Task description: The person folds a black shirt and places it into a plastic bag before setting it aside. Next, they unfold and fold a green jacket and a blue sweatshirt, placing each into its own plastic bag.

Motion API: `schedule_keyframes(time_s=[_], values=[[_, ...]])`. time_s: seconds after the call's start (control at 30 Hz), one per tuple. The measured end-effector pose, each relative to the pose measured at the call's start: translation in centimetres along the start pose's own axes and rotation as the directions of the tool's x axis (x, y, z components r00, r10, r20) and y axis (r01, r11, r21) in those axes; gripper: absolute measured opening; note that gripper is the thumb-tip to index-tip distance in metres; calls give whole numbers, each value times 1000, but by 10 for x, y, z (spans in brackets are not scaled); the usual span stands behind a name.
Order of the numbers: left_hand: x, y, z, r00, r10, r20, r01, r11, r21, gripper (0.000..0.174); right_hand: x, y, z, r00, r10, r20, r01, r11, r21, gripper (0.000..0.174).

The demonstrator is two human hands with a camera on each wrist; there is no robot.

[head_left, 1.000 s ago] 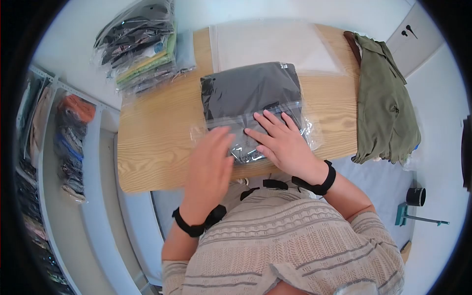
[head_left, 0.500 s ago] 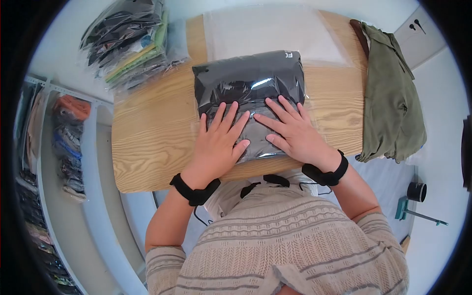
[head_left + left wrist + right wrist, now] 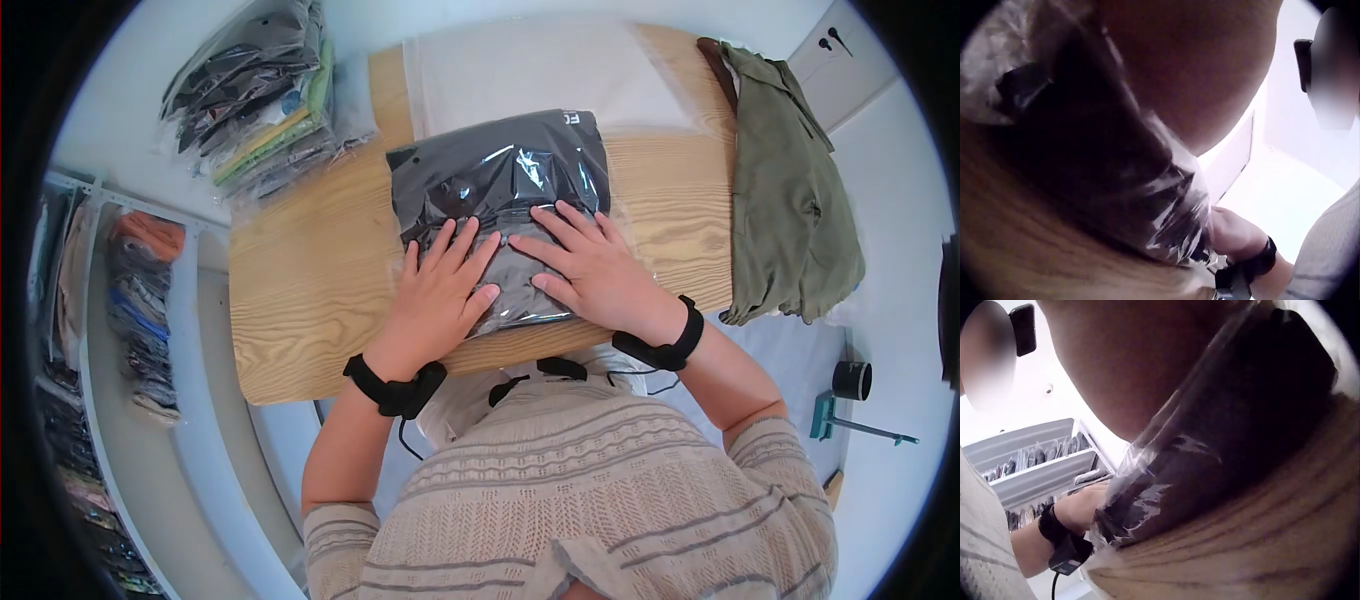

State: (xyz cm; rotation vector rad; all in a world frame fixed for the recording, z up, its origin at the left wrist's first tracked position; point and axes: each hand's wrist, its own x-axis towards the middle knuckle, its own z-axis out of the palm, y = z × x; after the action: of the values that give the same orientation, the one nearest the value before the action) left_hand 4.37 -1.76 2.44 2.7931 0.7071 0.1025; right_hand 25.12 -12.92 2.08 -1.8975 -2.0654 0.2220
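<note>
A folded dark garment in a clear plastic bag (image 3: 485, 165) lies at the near edge of the wooden table, with white lettering at its far right corner. My left hand (image 3: 437, 290) rests flat on the near left part of the bag, fingers spread and straight. Flat on the near right part lies my right hand (image 3: 590, 270), its fingers also straight, both thumbs turned inward. Shiny creases run across the plastic beyond the fingertips. In the left wrist view the crinkled bag edge (image 3: 1175, 212) shows under the hand; the right wrist view shows the bag's side (image 3: 1147, 500) close to the wood.
Flat clear plastic bags (image 3: 530, 75) lie at the table's back. A stack of bagged clothes (image 3: 265, 110) stands at the back left. Green trousers (image 3: 795, 200) hang over the right end of the table (image 3: 300, 310). Shelves (image 3: 150, 400) with packed clothes stand at the left.
The left hand, blurred and raised near the bag's left side, has come down flat on the plastic beside the right hand. Since then both hands have stayed nearly still.
</note>
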Motion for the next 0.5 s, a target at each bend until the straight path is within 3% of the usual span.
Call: schedule_keyframes(time_s=[0.1, 0.17, 0.2, 0.27, 0.37, 0.5], values=[[2, -6, -6, 1000, 5, 28, -4, 1000, -22, 52, 1, 1, -7, 999, -40, -3, 40, 996, -82, 43], [6, -15, -12, 998, 32, 53, -25, 991, -135, 56, 5, 9, -13, 996, -25, 81, 18, 997, 80, 43], [8, -16, -16, 998, 35, 46, -29, 991, -133, 56, 8, 12, -14, 997, -26, 77, 20, 997, 74, 43], [13, -17, -23, 989, 132, -62, -112, 961, 251, 64, 14, 18, -14, 992, -121, -18, 114, 967, -228, 44], [22, -27, -26, 989, 149, -15, -137, 944, 301, 71, 22, 25, -13, 991, -135, 12, 134, 962, -237, 45], [27, -40, -15, 992, 116, 56, -126, 964, 234, 72, 27, 33, -9, 992, -75, 100, 84, 993, -82, 46]])
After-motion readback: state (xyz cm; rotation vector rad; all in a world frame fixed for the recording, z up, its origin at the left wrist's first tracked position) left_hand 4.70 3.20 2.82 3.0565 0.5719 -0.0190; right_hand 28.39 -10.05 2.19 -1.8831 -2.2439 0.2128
